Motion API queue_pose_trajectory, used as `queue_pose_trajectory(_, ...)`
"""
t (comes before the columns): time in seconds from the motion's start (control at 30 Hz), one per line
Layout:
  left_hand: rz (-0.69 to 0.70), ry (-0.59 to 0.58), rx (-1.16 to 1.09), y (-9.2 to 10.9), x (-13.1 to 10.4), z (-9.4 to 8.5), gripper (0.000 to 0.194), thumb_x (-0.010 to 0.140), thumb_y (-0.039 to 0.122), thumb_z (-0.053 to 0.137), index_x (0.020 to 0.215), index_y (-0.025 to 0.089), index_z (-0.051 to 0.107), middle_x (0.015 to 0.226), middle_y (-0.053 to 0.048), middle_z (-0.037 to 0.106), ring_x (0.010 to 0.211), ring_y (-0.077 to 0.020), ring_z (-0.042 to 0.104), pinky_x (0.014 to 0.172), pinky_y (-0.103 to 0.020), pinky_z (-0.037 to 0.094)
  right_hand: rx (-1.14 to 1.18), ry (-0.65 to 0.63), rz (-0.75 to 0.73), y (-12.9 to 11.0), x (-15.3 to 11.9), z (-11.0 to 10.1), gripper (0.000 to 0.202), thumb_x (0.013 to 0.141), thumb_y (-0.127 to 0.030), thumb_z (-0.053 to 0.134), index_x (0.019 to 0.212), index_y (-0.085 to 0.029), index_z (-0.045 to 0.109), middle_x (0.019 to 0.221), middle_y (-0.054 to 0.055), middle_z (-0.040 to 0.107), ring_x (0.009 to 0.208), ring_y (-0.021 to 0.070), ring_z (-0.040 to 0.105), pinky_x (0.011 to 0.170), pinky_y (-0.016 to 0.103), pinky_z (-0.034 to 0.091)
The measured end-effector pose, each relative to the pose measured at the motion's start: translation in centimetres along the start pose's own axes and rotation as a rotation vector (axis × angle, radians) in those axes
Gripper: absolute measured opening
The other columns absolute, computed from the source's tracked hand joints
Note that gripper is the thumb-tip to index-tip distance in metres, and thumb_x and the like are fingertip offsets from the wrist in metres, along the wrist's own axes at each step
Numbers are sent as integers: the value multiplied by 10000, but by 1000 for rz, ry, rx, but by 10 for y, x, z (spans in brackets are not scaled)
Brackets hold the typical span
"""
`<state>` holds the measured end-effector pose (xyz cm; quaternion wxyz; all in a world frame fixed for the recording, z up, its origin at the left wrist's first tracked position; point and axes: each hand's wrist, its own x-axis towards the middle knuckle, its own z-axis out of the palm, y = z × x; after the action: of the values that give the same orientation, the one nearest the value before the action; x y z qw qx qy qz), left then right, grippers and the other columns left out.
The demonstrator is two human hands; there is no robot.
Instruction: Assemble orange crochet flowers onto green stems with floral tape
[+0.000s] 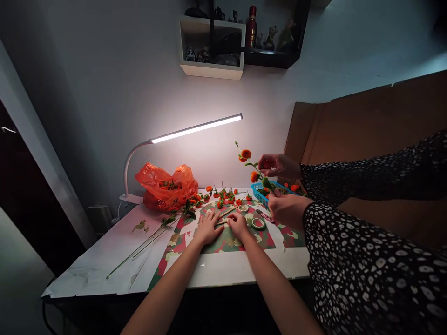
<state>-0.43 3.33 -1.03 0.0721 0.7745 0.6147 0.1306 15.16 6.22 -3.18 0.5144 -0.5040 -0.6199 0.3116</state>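
My left hand (208,228) lies palm down on the camouflage-patterned mat (223,242), its fingers spread, near a thin stick (227,212). Close on its right, my right hand (238,225) rests with its fingers curled at the end of a short pale piece, too small to make out. A pale tape roll (243,209) and a green tape roll (258,224) lie to the right of my hands, with pink-handled scissors (266,216) beside them. Several small orange flowers (230,197) with green stems lie behind my hands.
At the right, another person's hands (286,204) hold a flower stem (258,173) over a blue basket (257,191). Long-stemmed flowers (157,230) and a red plastic bag (164,202) are at the left. A lit lamp (197,129) stretches above; shelves (213,70) hang higher.
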Motion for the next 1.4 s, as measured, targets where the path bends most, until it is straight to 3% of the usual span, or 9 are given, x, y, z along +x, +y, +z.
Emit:
queue_pose_trajectory(0.2, 25, 8, -23, -2, 1, 2, 632, 840, 542, 407, 1386, 223, 389, 1489, -110, 317, 1385, -287, 228, 1109, -513, 139, -102, -32, -49, -1, -3, -2, 134, 682, -192, 506, 683, -163, 636, 677, 30, 654, 627, 162, 575, 626, 265, 446)
queue_pose_trajectory(1.4, 2, -4, -42, -3, -3, -1, 617, 838, 529, 428, 1366, 210, 427, 1489, -112, 317, 1385, -292, 230, 1116, -486, 160, -102, -28, -71, -2, -6, -1, 129, 694, -183, 527, 662, -157, 649, 648, 28, 636, 611, 158, 555, 611, 264, 424)
